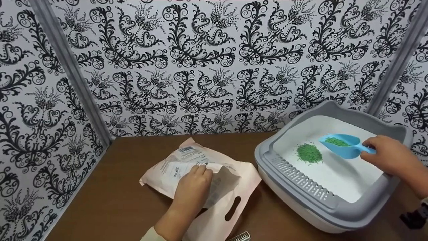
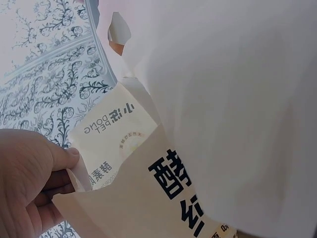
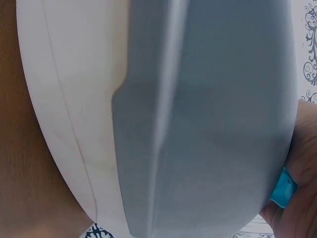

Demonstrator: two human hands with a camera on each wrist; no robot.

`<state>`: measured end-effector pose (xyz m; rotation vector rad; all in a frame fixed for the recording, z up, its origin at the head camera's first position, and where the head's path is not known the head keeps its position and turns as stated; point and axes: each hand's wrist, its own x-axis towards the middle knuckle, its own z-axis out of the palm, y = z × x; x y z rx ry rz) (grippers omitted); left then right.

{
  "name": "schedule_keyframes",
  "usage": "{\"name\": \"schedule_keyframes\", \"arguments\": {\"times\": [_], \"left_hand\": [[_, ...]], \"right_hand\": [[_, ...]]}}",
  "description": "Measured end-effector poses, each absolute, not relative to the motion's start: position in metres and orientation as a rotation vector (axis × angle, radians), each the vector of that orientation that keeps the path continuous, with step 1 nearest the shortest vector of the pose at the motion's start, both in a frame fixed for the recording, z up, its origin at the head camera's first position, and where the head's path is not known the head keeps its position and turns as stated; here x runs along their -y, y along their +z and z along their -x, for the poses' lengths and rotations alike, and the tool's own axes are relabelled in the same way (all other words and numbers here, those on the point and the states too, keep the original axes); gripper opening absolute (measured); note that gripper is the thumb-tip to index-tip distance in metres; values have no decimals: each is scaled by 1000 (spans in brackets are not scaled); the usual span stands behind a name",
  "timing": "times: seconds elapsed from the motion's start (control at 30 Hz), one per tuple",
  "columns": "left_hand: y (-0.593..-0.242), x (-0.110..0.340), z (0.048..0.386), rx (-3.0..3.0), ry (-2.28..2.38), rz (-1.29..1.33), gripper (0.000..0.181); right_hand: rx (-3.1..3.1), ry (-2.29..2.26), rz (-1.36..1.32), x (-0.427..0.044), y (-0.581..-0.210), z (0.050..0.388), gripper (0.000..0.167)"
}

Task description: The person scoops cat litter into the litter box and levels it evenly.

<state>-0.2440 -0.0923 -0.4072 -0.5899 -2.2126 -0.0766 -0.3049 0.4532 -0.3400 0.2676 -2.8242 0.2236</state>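
My left hand point(image 1: 194, 187) pinches the edge of an opened pale pink paper bag point(image 1: 220, 231) that lies on the table. In the left wrist view, thumb and fingers of the left hand point(image 2: 34, 183) grip the bag's printed rim point(image 2: 124, 178). My right hand point(image 1: 384, 154) holds a blue scoop point(image 1: 349, 152) by its handle, with green pellets point(image 1: 336, 142) in it. The scoop hangs over a grey and white litter box point(image 1: 302, 197). On the box's white floor lies a small heap of green pellets point(image 1: 309, 153). From the right wrist, the grey rim point(image 3: 213, 124) hides most of the scoop.
The brown table point(image 1: 110, 187) carries the bag and, to its right, the litter box. A small slotted pale object point(image 1: 242, 236) shows at the front edge, partly cut off. Black-and-white patterned walls point(image 1: 200, 67) enclose the back and sides.
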Motion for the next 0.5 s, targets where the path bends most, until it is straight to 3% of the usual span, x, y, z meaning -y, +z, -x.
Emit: {"name": "schedule_keyframes", "arguments": {"times": [0.5], "left_hand": [[-409,93,245,2190,-80,599,21]], "right_hand": [[2990,81,-329,-452,-333,311,31]]}}
